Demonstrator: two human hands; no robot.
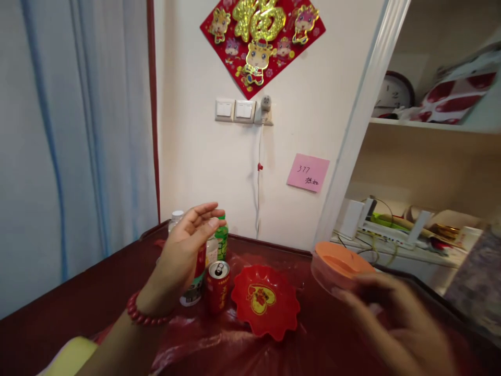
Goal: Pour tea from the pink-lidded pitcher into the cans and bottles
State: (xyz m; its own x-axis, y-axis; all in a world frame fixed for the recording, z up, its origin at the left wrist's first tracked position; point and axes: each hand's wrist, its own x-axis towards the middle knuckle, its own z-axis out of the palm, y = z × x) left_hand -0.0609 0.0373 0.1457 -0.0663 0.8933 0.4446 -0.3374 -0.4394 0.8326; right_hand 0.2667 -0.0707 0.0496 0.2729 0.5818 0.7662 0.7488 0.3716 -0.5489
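My left hand (pixel 190 237), with a red bead bracelet (pixel 146 313) on the wrist, is raised over the drinks at the middle left. Its fingers stretch to the right and hold nothing. Partly hidden behind it are a green bottle (pixel 222 241), a clear bottle with a white cap (pixel 177 219) and a can or bottle with red and green bands (pixel 193 292). A red drink can (pixel 218 293) stands upright beside these, its top opened. At the right, my right hand (pixel 395 318), blurred, grips a clear plastic container with an orange lid (pixel 340 261), held tilted above the table.
A red scalloped plate (pixel 284 297) lies on the dark red table (pixel 309 339), right of the can. Something pale yellow (pixel 70 355) shows at the lower left. Behind are the wall, with a plugged-in cord (pixel 258 193), and a shelf with a white router (pixel 387 235).
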